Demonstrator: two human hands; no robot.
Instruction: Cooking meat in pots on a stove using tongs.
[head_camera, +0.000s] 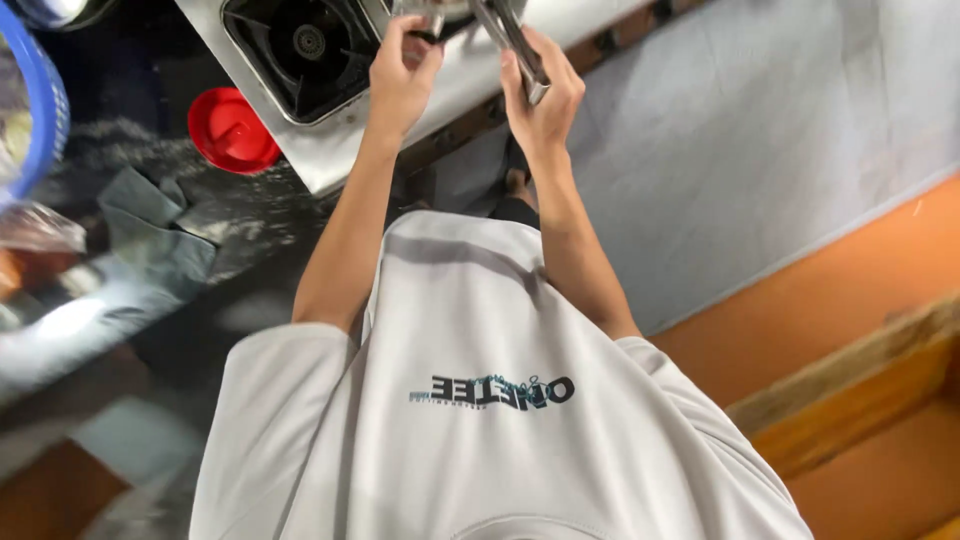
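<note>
Over the steel stove (345, 150) at the top of the view, a person in a pale grey shirt (480, 400) reaches forward with both bare arms. Their left hand (402, 75) is curled, fingertips pinched on a small metal part (428, 18) at the picture's upper edge; most of that part is cut off, so I cannot tell what it is. Their right hand (545, 95) is closed around long metal tongs (515, 45), which slant up and away from the palm toward the same upper edge, close beside the left hand's fingers. Both hands hover above the stove's front rim, just right of a dark square burner well (300, 45). To the left of the stove, a red round lid (232, 130) lies on a dark speckled bench (130, 130), with a grey-green cloth (155, 225) crumpled nearer the person. A blue basket rim (45, 110) curves in at the far left. Grey floor (760, 130) and an orange wooden strip (850, 290) fill the right side.
</note>
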